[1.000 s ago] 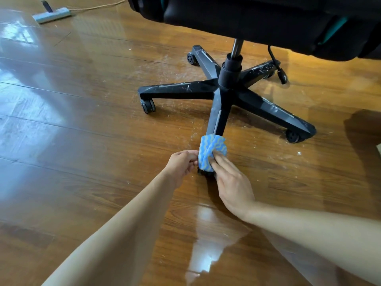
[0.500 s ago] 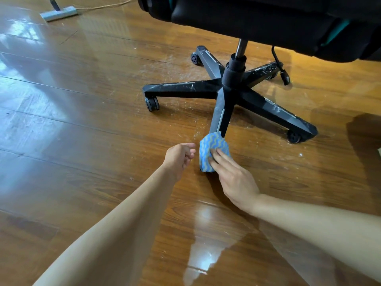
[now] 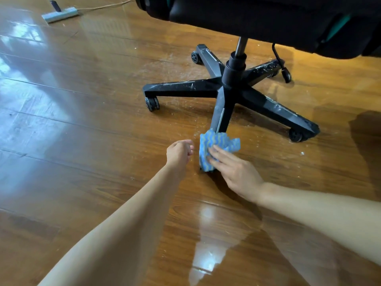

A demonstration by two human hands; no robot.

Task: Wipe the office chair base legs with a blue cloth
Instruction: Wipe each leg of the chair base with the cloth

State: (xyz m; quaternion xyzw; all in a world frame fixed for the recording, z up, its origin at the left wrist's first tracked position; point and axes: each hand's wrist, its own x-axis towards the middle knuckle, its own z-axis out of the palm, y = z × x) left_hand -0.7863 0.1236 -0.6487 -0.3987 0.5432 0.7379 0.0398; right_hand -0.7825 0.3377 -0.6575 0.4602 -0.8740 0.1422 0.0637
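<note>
A black five-legged office chair base (image 3: 233, 87) stands on the wooden floor, its legs streaked with pale dust. A blue wavy-striped cloth (image 3: 214, 145) is draped over the end of the leg nearest me (image 3: 221, 115), hiding its caster. My right hand (image 3: 235, 172) presses the cloth against that leg end with straight fingers. My left hand (image 3: 179, 152) hovers just left of the cloth, fingers loosely curled, holding nothing.
The black chair seat (image 3: 268, 19) overhangs the base at the top. A black lever knob (image 3: 287, 76) hangs by the far right leg. A grey power strip (image 3: 59, 14) with a cord lies at the far left. White dust specks lie on the glossy floor (image 3: 82, 120) around the base.
My left hand has let go of the cloth and drawn back to the left. My right hand stays on the cloth, which has spread open a little toward the right.
</note>
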